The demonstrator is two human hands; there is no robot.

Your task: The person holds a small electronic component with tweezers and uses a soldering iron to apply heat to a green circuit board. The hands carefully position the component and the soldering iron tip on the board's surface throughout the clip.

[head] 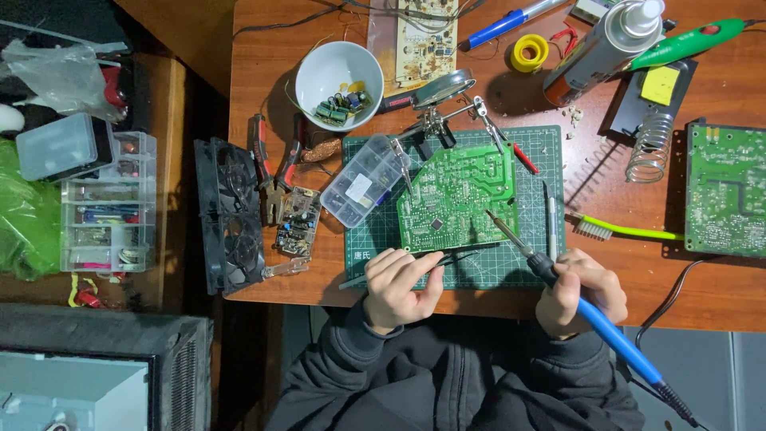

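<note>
Green circuit board (456, 195) clamped tilted in the clips of a helping-hand stand (435, 120), over the green cutting mat (535, 271) at desk centre; just below the board, left hand (396, 287) curled shut around dark tweezers (447, 259), tips lying flat toward the board's lower edge; below and right of the board, right hand (578, 291) closed in a pen grip on a blue-handled soldering iron (558, 279), tip angled up to the board's lower right area, touching or just short, cannot tell. Board judged light, stiff and fragile: best held by bare edges, never by components; iron hot at the tip, so grasp only on the blue handle; tweezers thin, slippery, springy. Left of the board, a clear compartment box (365, 182); above that, a white bowl (339, 84) of small parts; right of the board, a green-handled brush (630, 231) and a second green board (726, 191).
</note>
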